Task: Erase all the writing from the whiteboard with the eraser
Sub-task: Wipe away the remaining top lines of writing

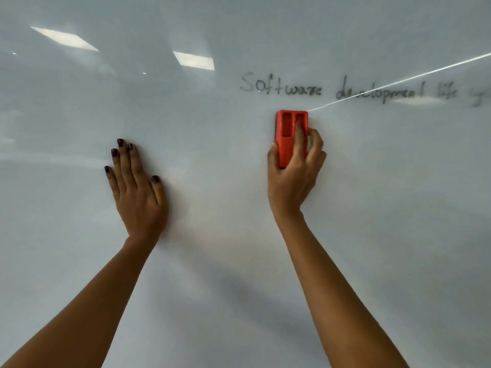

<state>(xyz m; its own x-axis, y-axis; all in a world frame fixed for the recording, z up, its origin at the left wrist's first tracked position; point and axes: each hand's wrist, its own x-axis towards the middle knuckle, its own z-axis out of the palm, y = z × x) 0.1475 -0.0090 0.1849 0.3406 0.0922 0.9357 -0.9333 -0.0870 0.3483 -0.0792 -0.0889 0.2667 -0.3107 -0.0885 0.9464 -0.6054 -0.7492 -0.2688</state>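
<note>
right hand (pixel 293 166) wrapped round red eraser (pixel 291 136), thumb on its left edge, one finger laid in a groove on its back, others curled on the right edge. eraser flat on whiteboard (pixel 239 261), long axis upright, top end pointing at the writing (pixel 345 90) just above, not touching it. left hand (pixel 138 189) spread open, flat on the board, well left of the eraser, holding nothing. glossy white surface filling the view, mirroring ceiling lights (pixel 194 61) and one thin bright streak.
</note>
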